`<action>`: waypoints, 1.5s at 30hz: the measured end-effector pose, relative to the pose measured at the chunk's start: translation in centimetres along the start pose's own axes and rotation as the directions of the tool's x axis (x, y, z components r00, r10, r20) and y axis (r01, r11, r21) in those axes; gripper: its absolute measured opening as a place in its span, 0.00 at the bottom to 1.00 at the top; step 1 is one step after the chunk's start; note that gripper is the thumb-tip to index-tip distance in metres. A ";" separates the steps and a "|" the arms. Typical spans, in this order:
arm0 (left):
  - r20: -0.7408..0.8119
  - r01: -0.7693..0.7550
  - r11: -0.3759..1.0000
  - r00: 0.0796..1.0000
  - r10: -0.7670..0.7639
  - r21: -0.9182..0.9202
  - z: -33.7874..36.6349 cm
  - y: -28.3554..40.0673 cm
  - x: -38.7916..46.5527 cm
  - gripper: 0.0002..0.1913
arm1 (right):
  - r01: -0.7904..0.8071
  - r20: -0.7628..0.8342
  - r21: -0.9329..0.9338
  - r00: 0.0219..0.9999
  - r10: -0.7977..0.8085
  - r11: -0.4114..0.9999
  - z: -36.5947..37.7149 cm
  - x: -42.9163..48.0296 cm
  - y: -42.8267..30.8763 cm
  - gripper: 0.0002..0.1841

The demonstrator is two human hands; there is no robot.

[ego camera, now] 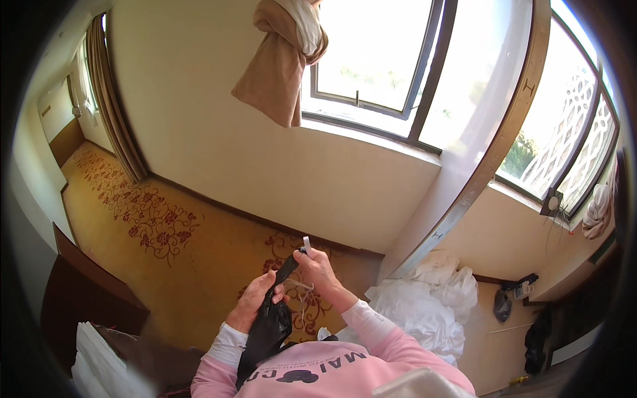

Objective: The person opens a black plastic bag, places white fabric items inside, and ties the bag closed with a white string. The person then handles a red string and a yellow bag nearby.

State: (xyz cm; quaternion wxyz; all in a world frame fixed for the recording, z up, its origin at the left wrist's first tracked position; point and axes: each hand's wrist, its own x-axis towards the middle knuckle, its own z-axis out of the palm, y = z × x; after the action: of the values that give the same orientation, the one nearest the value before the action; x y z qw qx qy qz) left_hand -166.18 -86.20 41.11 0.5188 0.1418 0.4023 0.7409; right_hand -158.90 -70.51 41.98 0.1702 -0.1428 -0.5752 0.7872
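Note:
A black plastic bag (268, 321) hangs in front of my chest, gathered into a narrow neck at the top. My left hand (255, 297) is wrapped around it below the neck. Higher up, my right hand (318, 271) pinches the bag's upper end. A short white strip (307, 245) sticks up from the fingers of that hand. Thin pale string (301, 285) trails below the right hand and crosses in front of the carpet; where it is fastened cannot be made out.
White cloth or sheeting (423, 303) lies heaped on the floor at the right, beside a wall edge. Patterned carpet (219, 239) runs off down the corridor. Folded white fabric (104, 363) is at lower left. A knotted curtain (278, 74) hangs by the window (368, 54).

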 end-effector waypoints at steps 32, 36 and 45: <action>0.117 -0.032 0.999 0.993 0.034 -0.020 3.6 0.2 2.2 0.17 | 0.405 0.158 -0.735 0.882 -0.444 0.543 -4.0 -3.3 0.5 0.05; 0.128 -0.045 0.998 0.990 0.052 -0.054 3.9 -1.1 2.7 0.15 | 0.385 0.149 -0.694 0.903 -0.403 0.608 -3.9 -2.6 1.6 0.06; -0.304 -0.161 0.972 0.930 0.208 0.173 2.5 -0.6 4.5 0.10 | 0.449 0.343 -0.876 0.836 -0.428 0.177 -4.1 -3.6 -0.5 0.02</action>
State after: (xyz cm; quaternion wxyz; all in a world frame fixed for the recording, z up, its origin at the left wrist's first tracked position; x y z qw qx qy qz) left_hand -166.10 -81.04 41.34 0.3628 0.0943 0.5184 0.7686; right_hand -153.90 -68.42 41.32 0.2683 -0.0356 -0.9357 0.2262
